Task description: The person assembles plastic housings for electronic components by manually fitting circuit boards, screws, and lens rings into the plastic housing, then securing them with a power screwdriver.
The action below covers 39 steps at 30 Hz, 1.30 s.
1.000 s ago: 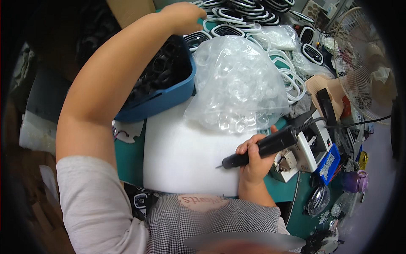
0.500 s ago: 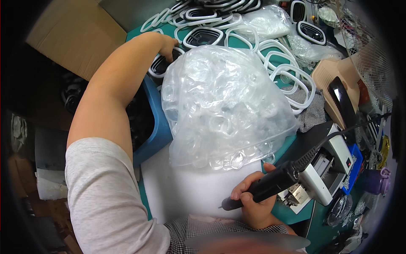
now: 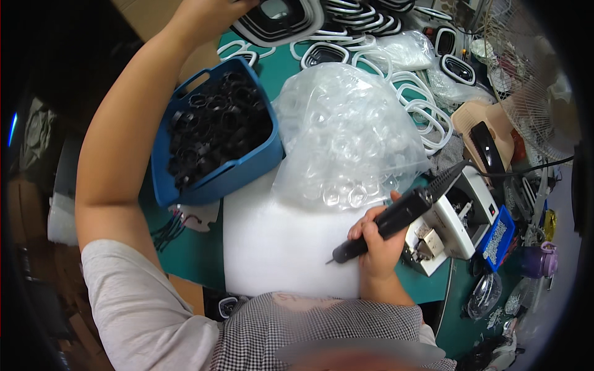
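Up at the top edge, my left hand point(image 3: 207, 17) grips a black frame with a white rim point(image 3: 303, 26), rounded-square with stepped rings and an opening in the middle. Part of both is cut off by the picture's edge. My right hand point(image 3: 378, 248) is wrapped round a black electric screwdriver point(image 3: 402, 216), its thin bit pointing down and left over a white foam pad point(image 3: 278, 247). Beyond the pad lies a clear plastic bag point(image 3: 346, 133) full of transparent round parts. Left of the bag, a blue bin point(image 3: 241, 176) holds many small black parts.
White rings point(image 3: 427, 111) and more black-and-white frames point(image 3: 325, 54) spread along the far side. To the right stand a white screw feeder point(image 3: 455, 232), a blue tray of screws point(image 3: 495, 244), a fan point(image 3: 526, 80) and a purple bottle point(image 3: 541, 261). The screwdriver's cord runs right.
My left hand has risen to the top edge, lifting a black-and-white frame from the table. The view has shifted, showing more of the blue bin. My right hand still holds the screwdriver.
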{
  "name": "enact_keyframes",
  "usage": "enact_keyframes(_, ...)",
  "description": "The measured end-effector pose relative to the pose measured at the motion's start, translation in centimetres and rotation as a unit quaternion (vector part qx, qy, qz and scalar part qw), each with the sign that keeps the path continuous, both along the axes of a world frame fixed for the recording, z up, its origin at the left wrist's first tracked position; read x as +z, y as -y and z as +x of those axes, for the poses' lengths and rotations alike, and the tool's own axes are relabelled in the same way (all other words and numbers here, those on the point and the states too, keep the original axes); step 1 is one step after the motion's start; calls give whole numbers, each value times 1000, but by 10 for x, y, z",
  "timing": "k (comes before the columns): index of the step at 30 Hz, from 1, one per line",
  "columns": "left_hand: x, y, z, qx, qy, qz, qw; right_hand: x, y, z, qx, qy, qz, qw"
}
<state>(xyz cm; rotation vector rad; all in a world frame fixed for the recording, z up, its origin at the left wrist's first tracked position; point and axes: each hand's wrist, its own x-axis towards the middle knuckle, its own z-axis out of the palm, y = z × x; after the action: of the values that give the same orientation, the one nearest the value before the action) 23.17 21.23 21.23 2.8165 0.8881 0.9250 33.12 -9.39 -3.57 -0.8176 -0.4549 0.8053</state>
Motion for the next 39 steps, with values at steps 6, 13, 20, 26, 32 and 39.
enact_keyframes(6,-63,128,-79,-289,-24,120,950,-4,-2,6,-42,43,14,998)
enact_keyframes(13,-234,196,-172,-162,-80,19,983,3,-5,11,-57,97,67,991)
enact_keyframes(20,-249,222,-197,0,-220,-7,975,-1,0,6,-52,122,55,990)
enact_keyframes(26,-224,252,-199,35,-47,-188,980,-8,-2,10,-48,124,66,989)
enact_keyframes(32,-242,286,-168,5,-123,-171,978,-5,-3,11,-55,118,65,989)
enact_keyframes(39,-237,257,-136,-60,-124,-179,974,5,8,21,-22,95,139,986)
